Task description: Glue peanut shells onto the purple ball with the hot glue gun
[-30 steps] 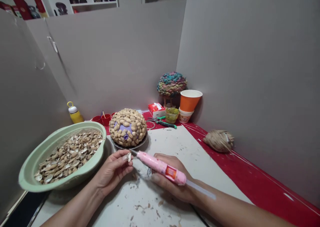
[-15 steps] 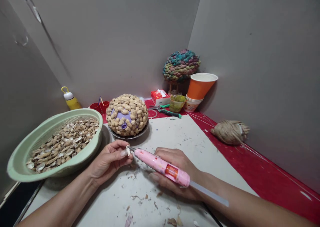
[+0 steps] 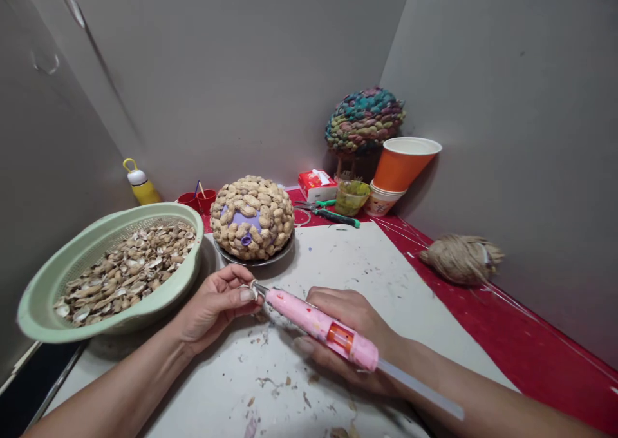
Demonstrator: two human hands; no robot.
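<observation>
Between thumb and fingers, my left hand (image 3: 219,303) pinches a peanut shell (image 3: 253,289), its pale inside partly showing. My right hand (image 3: 350,325) is wrapped round a pink hot glue gun (image 3: 302,315) with a clear glue stick (image 3: 422,390) jutting from its back end. The gun's metal nozzle meets the shell at my left fingertips. Just beyond my hands, a purple balloon (image 3: 245,218) covered in peanut shells (image 3: 275,216) rests on a dark dish (image 3: 265,260); a bare purple patch and its knot face me.
A green basket (image 3: 29,319) of peanut shells stands at left. Behind are a yellow bottle (image 3: 145,192), red cups (image 3: 206,201), a tissue pack (image 3: 316,187), pliers (image 3: 338,217), a plastic bowl (image 3: 351,198), paper cups (image 3: 404,164) and a coloured shell dome (image 3: 364,121). Twine (image 3: 458,259) lies right.
The view has turned slightly left, so most things sit farther right in it. Both hands keep their grips, and the nozzle stays at the shell.
</observation>
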